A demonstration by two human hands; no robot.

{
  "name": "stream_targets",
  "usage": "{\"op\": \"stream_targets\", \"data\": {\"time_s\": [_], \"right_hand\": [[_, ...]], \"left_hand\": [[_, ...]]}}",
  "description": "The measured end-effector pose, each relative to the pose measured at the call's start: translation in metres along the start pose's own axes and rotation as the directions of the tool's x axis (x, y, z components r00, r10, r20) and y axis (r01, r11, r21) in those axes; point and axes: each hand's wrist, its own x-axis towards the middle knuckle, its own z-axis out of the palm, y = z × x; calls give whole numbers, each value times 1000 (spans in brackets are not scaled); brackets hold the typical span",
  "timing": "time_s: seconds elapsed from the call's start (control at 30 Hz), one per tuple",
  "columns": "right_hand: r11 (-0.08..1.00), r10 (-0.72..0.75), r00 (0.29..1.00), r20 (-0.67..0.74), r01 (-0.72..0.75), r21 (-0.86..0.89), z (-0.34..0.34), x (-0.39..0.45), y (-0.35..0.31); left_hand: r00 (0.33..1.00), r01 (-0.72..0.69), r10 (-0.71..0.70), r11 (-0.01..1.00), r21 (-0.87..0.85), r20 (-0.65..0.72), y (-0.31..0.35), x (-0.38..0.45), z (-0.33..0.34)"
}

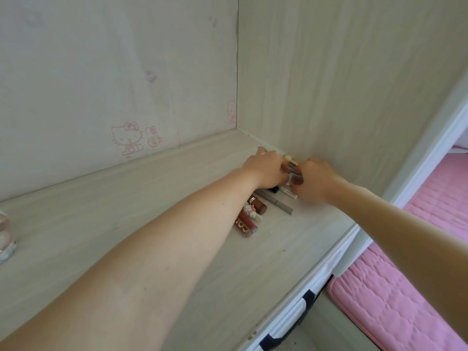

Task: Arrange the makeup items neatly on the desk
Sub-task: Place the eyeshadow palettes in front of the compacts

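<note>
1. small tubes, clear and brownish with one gold cap, bunched by the side wall.
2. grey pencil lying flat beside them.
3. brown lip gloss tubes lying nearer, touching.

we reach both hands to the far right corner of the pale wood desk. our left hand and right hand close around a cluster of small makeup tubes between them. nearer lie a grey pencil, a brown lipstick and a brown lip gloss.
</note>
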Motion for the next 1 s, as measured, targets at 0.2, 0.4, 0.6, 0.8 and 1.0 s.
{"op": "stream_targets", "data": {"time_s": [0.2,0.4,0.6,0.8,1.0], "right_hand": [[999,-1,999,34,3,-52,-9,-4,-2],[986,30,999,-14,-27,167,-21,-15,-4],[919,-16,967,-255,115,377,-39,-39,-16],[858,-110,898,-427,302,416,-63,-75,-58],[801,-192,874,-447,403,443,-78,-113,-112]], "left_hand": [[990,-24,21,1000,18,141,-1,4,0],[999,-46,43,980,-195,-19,6,-10,-4],[985,-6,-93,820,-573,-144,13,-40,-26],[954,-60,-240,439,-897,-181,9,-101,-50],[968,-67,-236,59,-996,-79,0,-188,-75]]}}
